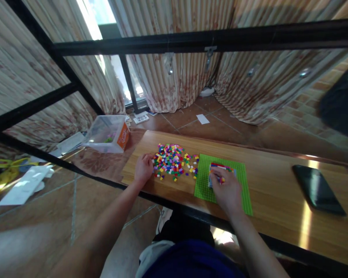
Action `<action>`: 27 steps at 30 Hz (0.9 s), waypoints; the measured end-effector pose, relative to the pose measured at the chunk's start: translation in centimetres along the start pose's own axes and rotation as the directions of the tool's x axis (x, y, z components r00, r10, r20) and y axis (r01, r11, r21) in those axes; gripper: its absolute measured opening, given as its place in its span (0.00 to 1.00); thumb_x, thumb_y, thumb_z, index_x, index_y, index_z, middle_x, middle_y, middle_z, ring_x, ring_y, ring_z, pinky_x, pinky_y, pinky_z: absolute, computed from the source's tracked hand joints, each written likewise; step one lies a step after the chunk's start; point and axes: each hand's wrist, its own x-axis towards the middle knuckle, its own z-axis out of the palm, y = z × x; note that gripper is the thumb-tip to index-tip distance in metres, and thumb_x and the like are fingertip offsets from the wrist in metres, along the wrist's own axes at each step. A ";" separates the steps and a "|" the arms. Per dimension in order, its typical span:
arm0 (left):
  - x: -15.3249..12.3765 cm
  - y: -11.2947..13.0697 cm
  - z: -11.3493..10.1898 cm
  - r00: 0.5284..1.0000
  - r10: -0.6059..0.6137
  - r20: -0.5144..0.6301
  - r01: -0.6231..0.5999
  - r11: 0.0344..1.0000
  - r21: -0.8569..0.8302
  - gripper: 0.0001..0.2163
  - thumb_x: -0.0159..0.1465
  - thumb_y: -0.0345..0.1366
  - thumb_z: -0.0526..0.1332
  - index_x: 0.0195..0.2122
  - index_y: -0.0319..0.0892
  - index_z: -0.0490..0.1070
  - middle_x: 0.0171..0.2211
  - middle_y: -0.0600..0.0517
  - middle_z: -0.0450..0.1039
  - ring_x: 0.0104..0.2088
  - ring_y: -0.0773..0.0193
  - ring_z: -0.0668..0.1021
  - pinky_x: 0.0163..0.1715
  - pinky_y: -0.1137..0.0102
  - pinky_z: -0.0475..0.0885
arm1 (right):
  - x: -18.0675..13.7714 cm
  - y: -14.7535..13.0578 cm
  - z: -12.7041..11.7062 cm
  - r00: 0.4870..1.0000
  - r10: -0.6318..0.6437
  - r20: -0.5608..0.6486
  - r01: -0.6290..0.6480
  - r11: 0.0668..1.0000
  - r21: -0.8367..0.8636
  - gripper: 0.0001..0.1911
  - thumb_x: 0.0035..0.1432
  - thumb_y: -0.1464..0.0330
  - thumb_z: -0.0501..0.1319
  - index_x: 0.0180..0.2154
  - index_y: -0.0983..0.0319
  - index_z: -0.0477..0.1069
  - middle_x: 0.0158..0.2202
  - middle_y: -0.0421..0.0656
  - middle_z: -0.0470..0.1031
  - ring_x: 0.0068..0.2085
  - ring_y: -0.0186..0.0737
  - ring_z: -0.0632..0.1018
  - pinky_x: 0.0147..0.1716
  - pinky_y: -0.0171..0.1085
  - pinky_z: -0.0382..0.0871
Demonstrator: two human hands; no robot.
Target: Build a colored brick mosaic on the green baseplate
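A pile of small multicoloured toy bricks (170,159) lies loose on the wooden table. At the left edge of that pile, my left hand (144,168) rests with its fingers curled in; whether anything is inside them is hidden. A green studded baseplate (203,175) lies right of the pile, partly under my right hand. On it stands a low brick build (211,180) with red, white and blue parts showing. My right hand (228,188) covers much of this build, fingers pinched together over its top. What the fingertips grip is too small to make out.
A dark phone or tablet (319,190) lies on the table's right part. Black metal bars (174,45) cross beyond the table. On the floor at left stands a clear plastic bin (104,133) with an orange label. Patterned curtains (159,81) hang behind.
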 end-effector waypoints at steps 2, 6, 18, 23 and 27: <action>-0.1 0.0 0.0 1.000 0.003 0.001 -0.003 1.000 -0.007 0.11 0.64 0.29 0.51 0.35 0.41 0.74 0.39 0.46 0.76 0.43 0.56 0.76 0.47 0.62 0.71 | -0.7 -1.0 1.4 0.988 -0.124 0.092 0.125 0.992 -0.011 0.12 0.61 0.65 0.56 0.39 0.61 0.77 0.37 0.47 0.81 0.40 0.45 0.77 0.44 0.44 0.67; -0.2 0.1 0.0 1.000 0.007 0.006 -0.007 1.000 -0.011 0.12 0.64 0.28 0.51 0.36 0.41 0.74 0.39 0.46 0.76 0.43 0.57 0.75 0.48 0.62 0.71 | -1.6 -2.1 4.2 0.940 -0.247 0.236 0.266 0.962 -0.055 0.12 0.63 0.69 0.55 0.40 0.61 0.77 0.38 0.47 0.80 0.40 0.45 0.75 0.44 0.43 0.65; -0.4 0.1 0.0 0.998 -0.067 -0.001 0.067 0.995 -0.070 0.13 0.63 0.24 0.50 0.35 0.41 0.74 0.40 0.46 0.75 0.45 0.58 0.75 0.50 0.63 0.71 | -2.5 -5.8 9.9 0.738 -0.542 0.401 0.573 0.818 0.052 0.12 0.63 0.74 0.55 0.41 0.61 0.77 0.40 0.47 0.76 0.42 0.44 0.72 0.44 0.41 0.65; -0.4 -0.1 -0.2 0.995 -0.100 0.006 0.099 0.982 -0.163 0.13 0.61 0.23 0.51 0.34 0.42 0.74 0.38 0.48 0.76 0.42 0.60 0.77 0.47 0.65 0.72 | -2.6 -4.9 10.6 0.649 -0.582 0.490 0.645 0.762 0.050 0.14 0.60 0.79 0.54 0.40 0.62 0.77 0.41 0.47 0.76 0.41 0.44 0.71 0.43 0.40 0.65; -0.5 0.0 -0.6 0.993 -0.117 0.008 0.114 0.955 -0.275 0.12 0.60 0.24 0.52 0.33 0.43 0.74 0.38 0.49 0.77 0.42 0.62 0.78 0.46 0.67 0.72 | -1.5 -3.0 9.8 0.705 -0.536 0.464 0.613 0.790 -0.017 0.15 0.59 0.80 0.54 0.40 0.63 0.77 0.40 0.48 0.76 0.42 0.45 0.71 0.44 0.40 0.65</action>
